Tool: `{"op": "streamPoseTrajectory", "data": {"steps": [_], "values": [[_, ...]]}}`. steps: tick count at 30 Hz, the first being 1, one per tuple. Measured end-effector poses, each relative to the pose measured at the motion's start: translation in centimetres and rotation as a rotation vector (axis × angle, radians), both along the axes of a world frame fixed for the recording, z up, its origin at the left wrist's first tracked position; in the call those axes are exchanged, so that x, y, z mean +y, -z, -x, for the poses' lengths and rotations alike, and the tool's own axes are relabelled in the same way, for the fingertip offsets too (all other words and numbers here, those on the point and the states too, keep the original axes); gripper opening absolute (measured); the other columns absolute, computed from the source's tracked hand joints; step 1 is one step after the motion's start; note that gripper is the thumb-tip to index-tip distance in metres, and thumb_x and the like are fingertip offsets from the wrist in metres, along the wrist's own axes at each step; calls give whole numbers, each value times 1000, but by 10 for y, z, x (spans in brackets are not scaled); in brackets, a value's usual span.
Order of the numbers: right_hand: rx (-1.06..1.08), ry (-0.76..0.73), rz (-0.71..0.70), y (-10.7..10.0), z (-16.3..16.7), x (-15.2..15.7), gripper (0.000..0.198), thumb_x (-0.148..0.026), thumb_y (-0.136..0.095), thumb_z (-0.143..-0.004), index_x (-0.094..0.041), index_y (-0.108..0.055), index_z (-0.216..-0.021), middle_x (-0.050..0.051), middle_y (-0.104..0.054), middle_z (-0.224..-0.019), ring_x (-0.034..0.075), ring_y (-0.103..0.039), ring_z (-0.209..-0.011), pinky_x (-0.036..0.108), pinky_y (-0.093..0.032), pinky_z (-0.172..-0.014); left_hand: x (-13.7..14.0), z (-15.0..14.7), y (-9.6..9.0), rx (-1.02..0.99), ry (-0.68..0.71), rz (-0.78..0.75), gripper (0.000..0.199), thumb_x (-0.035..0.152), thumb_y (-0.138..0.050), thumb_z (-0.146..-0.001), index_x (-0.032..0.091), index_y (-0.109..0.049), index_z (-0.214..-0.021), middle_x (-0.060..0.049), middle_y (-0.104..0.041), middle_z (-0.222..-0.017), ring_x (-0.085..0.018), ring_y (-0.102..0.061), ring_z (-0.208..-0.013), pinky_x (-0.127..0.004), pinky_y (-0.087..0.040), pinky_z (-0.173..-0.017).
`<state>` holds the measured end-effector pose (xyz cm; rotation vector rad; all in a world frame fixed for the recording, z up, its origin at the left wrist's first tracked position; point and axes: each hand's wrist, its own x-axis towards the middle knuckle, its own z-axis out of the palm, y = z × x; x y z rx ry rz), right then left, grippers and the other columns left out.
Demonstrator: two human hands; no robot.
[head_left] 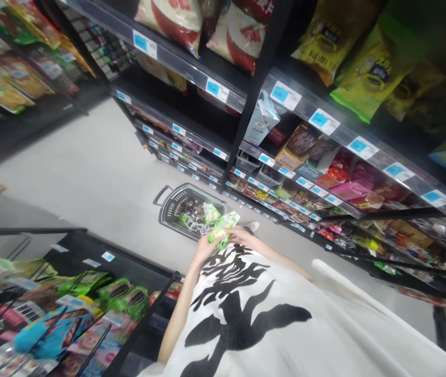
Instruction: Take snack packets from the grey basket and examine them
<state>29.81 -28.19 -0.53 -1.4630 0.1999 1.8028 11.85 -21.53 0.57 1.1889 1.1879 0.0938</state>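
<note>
A green and white packet [223, 229] is held in front of my body, its print too small to read. My left hand [206, 245] grips its near left side. On the other side, the fingers of my right hand [242, 236] close on the packet's right edge. Just beyond both hands, a dark shopping basket [168, 197] with a raised handle sits on the floor. Inside it lie shiny, dark wrapped goods [193, 212] and another green packet [212, 213], partly hidden by the one I hold.
Tall black shelves [242, 118] with price tags rise ahead and to the right, stocked with yellow snack bags [380, 70] and boxes [299, 144]. A low rack [129, 251] of hanging packets stands close on the left. Grey floor [77, 157] runs between them. A shoe [252, 226] shows beside my right hand.
</note>
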Motion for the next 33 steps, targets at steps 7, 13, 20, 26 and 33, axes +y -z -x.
{"op": "streamPoseTrajectory", "data": {"steps": [7, 13, 20, 26, 33], "values": [[-25, -32, -24, -3, 6, 10, 19, -28, -68, -98, -10, -67, -94, 1, -67, -83, 8, -61, -67, 21, -53, -62, 3, 10, -3, -2, 48, -15, 66, 60, -73, -77, 11, -71, -122, -11, -75, -114, -25, -68, -99, -32, -50, -91], [-85, -30, -28, -7, 6, 6, 20, -29, -72, -95, -9, -67, -94, 1, -67, -82, 7, -59, -63, 20, -50, -58, 6, 11, -2, -8, 87, -17, 64, 59, -74, -78, 13, -71, -122, -11, -74, -117, -26, -67, -103, -31, -48, -91], [-180, -11, -16, -18, 9, -14, 15, -21, -78, -87, -10, -70, -93, 2, -71, -86, 8, -59, -66, 19, -46, -59, -1, 9, -3, -33, 124, 49, 66, 60, -74, -75, 11, -70, -119, -12, -74, -115, -25, -67, -102, -31, -49, -90], [-283, 23, 11, -23, 6, -44, 26, -26, -86, -77, -10, -74, -93, 4, -72, -86, 8, -57, -65, 21, -44, -60, -16, 1, -3, -76, 165, 163, 65, 56, -79, -70, 10, -71, -115, -11, -75, -109, -24, -68, -97, -30, -50, -88], [-269, 199, -2, -32, 2, -69, 35, -32, -95, -60, -11, -76, -80, 7, -74, -84, 10, -56, -66, 22, -41, -57, -38, -18, -15, -42, 231, 153, 65, 53, -81, -70, 10, -69, -118, -11, -74, -109, -22, -67, -95, -30, -50, -86]]}}
